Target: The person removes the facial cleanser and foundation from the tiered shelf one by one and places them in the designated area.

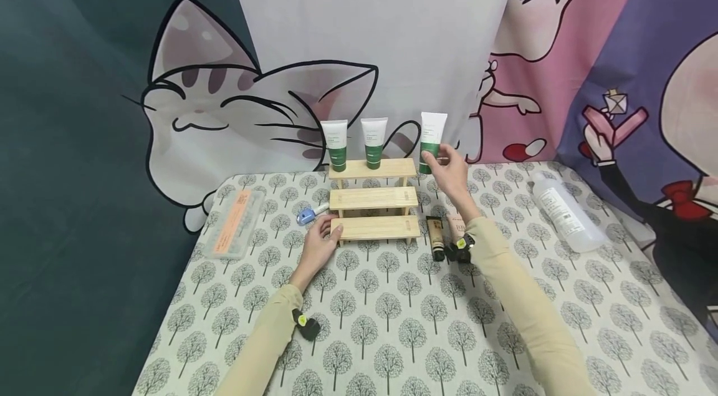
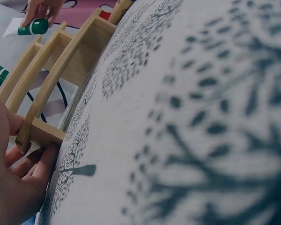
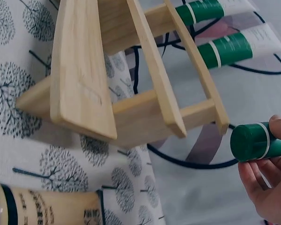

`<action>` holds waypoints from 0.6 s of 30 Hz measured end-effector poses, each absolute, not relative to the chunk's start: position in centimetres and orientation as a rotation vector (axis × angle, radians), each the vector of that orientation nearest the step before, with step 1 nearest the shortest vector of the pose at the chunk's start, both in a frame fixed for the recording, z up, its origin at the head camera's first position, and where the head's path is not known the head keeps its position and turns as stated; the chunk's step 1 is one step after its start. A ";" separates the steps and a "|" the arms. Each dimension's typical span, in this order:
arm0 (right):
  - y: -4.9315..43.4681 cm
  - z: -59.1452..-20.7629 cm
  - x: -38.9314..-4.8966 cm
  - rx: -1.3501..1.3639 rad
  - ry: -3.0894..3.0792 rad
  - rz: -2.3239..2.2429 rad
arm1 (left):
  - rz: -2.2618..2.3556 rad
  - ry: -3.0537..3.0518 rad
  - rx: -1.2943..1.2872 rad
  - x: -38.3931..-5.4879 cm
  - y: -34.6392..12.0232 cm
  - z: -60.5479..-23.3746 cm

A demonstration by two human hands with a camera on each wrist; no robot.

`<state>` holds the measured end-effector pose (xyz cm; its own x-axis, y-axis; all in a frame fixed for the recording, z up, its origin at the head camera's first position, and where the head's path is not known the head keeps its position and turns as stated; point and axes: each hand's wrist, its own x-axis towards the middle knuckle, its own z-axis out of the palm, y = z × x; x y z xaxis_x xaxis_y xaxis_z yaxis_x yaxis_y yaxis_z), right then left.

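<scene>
Green and white, the tube (image 1: pixel 432 133) sits pinched in the fingers of your right hand (image 1: pixel 451 176), just beside the top step (image 1: pixel 392 168) of the wooden rack (image 1: pixel 373 198). Your left hand (image 1: pixel 317 243) grips the rack's lowest step at its left end. 2 matching tubes (image 1: pixel 337 148) (image 1: pixel 373 145) stand up top; a white bottle (image 1: pixel 566 212) lies on the table (image 1: pixel 392 358).

Smooth matt wooden rack (image 1: pixel 373 198), glossy plastic tube (image 1: pixel 432 136)

Right of the clear plastic case (image 1: pixel 235 224) lay a small blue-and-white object (image 1: pixel 306 216); farther right, a tan tube (image 1: pixel 435 235) and a whitish bottle (image 1: pixel 566 210).
</scene>
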<state>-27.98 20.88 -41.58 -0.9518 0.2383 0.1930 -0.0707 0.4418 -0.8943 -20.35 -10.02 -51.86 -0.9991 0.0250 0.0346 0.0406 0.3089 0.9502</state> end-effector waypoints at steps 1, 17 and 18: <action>21.1 -41.7 -28.0 -0.155 -2.416 1.504 | -1.843 -2.529 -0.065 -20.4 -10.0 -51.8; 22.7 -45.2 -28.0 -0.325 -2.738 1.291 | -1.831 -2.522 -0.062 -20.4 -10.1 -52.0; 22.7 -45.4 -28.0 -0.328 -2.750 1.286 | -1.830 -2.520 -0.061 -20.4 -10.1 -52.0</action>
<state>-28.01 22.74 -45.43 -0.9731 0.2301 -0.0112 0.1561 0.6230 -0.7665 -20.36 -10.08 -52.04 -0.9989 0.0161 0.0447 0.0475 0.3087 0.9500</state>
